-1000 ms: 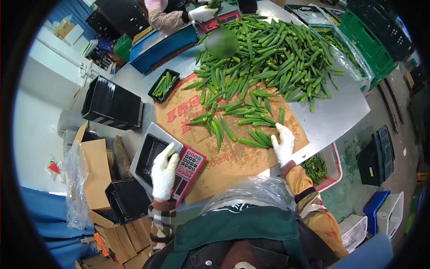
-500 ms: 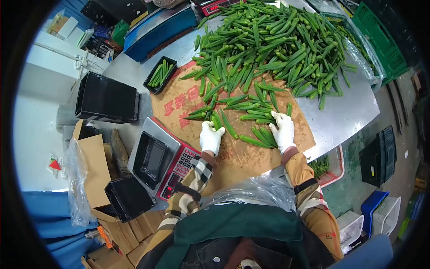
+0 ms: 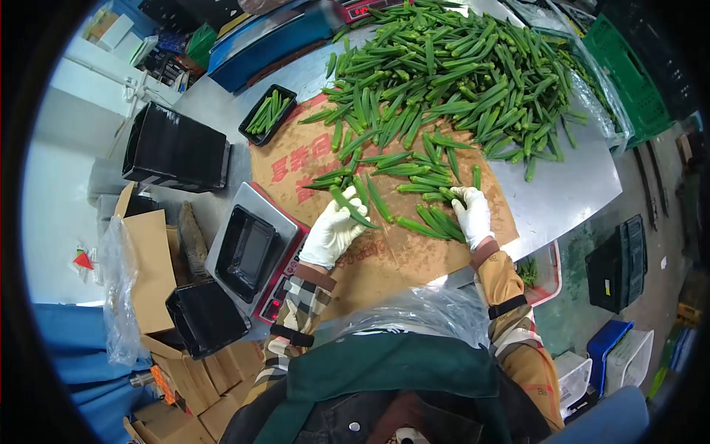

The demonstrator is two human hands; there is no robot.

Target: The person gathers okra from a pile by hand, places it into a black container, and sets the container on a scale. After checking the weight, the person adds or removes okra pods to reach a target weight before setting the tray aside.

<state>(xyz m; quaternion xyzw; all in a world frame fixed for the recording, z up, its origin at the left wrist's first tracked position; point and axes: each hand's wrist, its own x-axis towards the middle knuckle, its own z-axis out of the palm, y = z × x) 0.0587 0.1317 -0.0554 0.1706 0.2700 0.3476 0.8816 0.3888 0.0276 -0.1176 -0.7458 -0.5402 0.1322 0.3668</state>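
My left hand [image 3: 330, 231], in a white glove, is closed on a green okra pod [image 3: 350, 205] above the brown cardboard sheet [image 3: 384, 259]. My right hand [image 3: 474, 216], gloved too, rests at the right ends of several loose okra pods [image 3: 436, 220]; its fingers are bent against them, and whether it grips one is hidden. Beyond both hands lies a large okra heap [image 3: 458, 74]. To the left, an empty black tray [image 3: 248, 251] sits on the scale [image 3: 275, 290]. Another black tray [image 3: 292, 103] holds okra pods.
Stacks of black trays [image 3: 177, 152] stand at the left, one more [image 3: 207, 323] beside the scale. Cardboard boxes [image 3: 151, 259] are at the lower left. A green crate [image 3: 629, 74] is at the upper right, and black crates [image 3: 617, 263] are on the floor.
My left hand has moved left and slightly toward me, lifting an okra pod off the cardboard. My right hand has shifted slightly and stays by the loose pods.
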